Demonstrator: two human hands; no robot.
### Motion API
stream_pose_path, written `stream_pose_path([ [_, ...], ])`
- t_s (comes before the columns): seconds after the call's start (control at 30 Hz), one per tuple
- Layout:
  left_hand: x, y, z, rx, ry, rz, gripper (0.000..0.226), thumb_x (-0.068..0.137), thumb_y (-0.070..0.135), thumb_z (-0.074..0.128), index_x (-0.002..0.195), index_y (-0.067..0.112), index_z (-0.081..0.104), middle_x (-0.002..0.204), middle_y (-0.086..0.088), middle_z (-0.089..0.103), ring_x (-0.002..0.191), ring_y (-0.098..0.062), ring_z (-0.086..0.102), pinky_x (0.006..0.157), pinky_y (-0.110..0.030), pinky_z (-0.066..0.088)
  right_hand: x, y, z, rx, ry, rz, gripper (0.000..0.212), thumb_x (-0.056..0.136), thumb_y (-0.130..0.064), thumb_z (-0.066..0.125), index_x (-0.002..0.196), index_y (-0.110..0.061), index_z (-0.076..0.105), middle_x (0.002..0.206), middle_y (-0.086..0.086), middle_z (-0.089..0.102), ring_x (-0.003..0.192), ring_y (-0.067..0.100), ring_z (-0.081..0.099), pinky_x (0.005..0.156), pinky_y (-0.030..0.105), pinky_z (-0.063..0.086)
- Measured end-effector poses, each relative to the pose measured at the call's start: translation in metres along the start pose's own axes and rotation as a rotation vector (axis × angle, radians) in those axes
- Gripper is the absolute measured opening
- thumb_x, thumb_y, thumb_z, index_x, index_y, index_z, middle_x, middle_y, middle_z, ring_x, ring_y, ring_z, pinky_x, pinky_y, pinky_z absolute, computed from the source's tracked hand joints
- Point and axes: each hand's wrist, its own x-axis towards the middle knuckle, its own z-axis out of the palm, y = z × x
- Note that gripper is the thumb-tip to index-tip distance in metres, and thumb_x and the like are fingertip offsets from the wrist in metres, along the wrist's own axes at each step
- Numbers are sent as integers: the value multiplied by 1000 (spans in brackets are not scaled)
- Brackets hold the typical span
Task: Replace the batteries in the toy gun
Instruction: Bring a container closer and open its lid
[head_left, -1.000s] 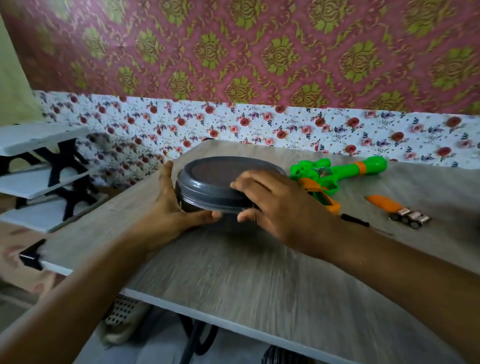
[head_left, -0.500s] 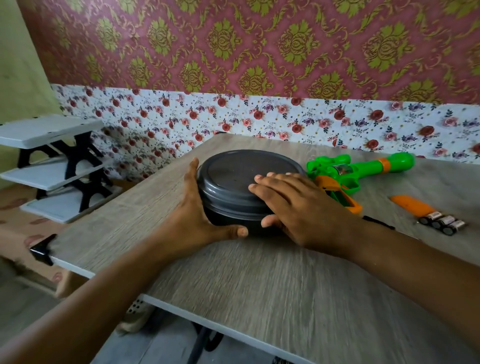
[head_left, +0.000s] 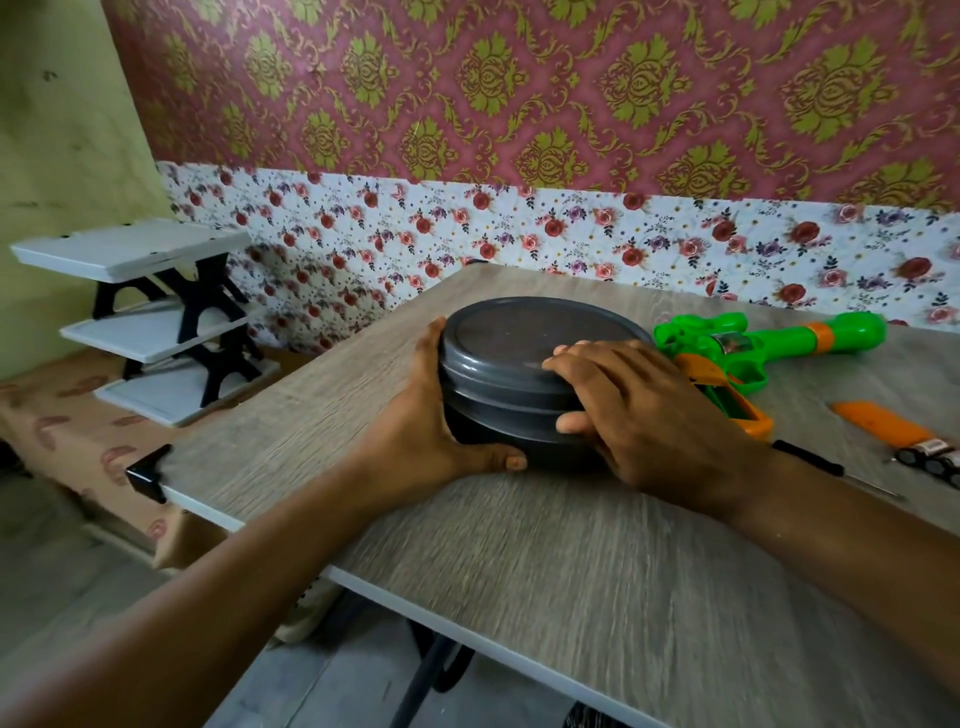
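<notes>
A round dark grey container (head_left: 514, 358) with its lid on stands on the wooden table (head_left: 597, 582). My left hand (head_left: 436, 431) grips its left side, thumb along the base. My right hand (head_left: 639, 415) grips the lid's right rim, fingers on top and thumb under the edge. Behind my right hand lies the green and orange toy gun (head_left: 769, 348), barrel pointing right. An orange cover piece (head_left: 878, 423) and several batteries (head_left: 930, 457) lie at the right edge, with a black-handled screwdriver (head_left: 826, 465) in front of them.
The table's left edge and front edge are close to my arms. A white tiered shelf rack (head_left: 150, 317) with black brackets stands on the left, beyond the table. A floral papered wall (head_left: 571, 234) runs behind the table.
The container has come down from slightly raised to standing on the table, and both hands stayed on it. The view shifted a little left.
</notes>
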Motion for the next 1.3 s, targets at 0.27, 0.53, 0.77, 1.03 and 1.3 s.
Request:
stream_pose_path([
  [0.27, -5, 8, 0, -20, 34, -53, 148, 53, 36, 83, 136, 27, -39, 155, -4, 21, 141, -20, 25, 102, -20, 13, 44, 18, -20, 162, 49, 222, 38, 94, -24, 45, 121, 2, 50, 104, 26, 63, 87, 40, 63, 69, 33, 47],
  [0.53, -6, 12, 2, 59, 13, -53, 144, 59, 35, 83, 133, 29, -41, 158, 3, -10, 137, -9, 17, 99, -16, 14, 63, 27, 3, 415, -302, 401, 36, 90, -33, 53, 122, -17, 47, 120, 9, 55, 104, 25, 53, 89, 38, 45],
  [0.77, -2, 6, 2, 81, -32, -72, 145, 43, 59, 73, 123, 43, -47, 159, 0, 6, 143, -18, 20, 105, -22, 15, 69, 36, 8, 524, -277, 454, 31, 88, -35, 57, 114, -18, 55, 111, 5, 60, 101, 21, 55, 86, 34, 45],
  [1.03, -11, 15, -2, 71, 85, -44, 143, 46, 61, 74, 133, 38, -38, 157, 0, -18, 144, -15, -10, 113, -35, 1, 51, 46, -40, 747, -85, 633, 26, 90, -29, 55, 111, -16, 60, 108, 0, 63, 103, 15, 57, 90, 29, 45],
  [1.3, -27, 59, 20, 46, 577, 343, 82, 74, 60, 59, 138, 28, 20, 146, -11, 24, 133, -21, 32, 107, -44, 40, -31, 75, -97, 717, -114, 628, 27, 77, -55, 56, 91, -34, 67, 92, -9, 71, 92, 8, 64, 85, 27, 49],
])
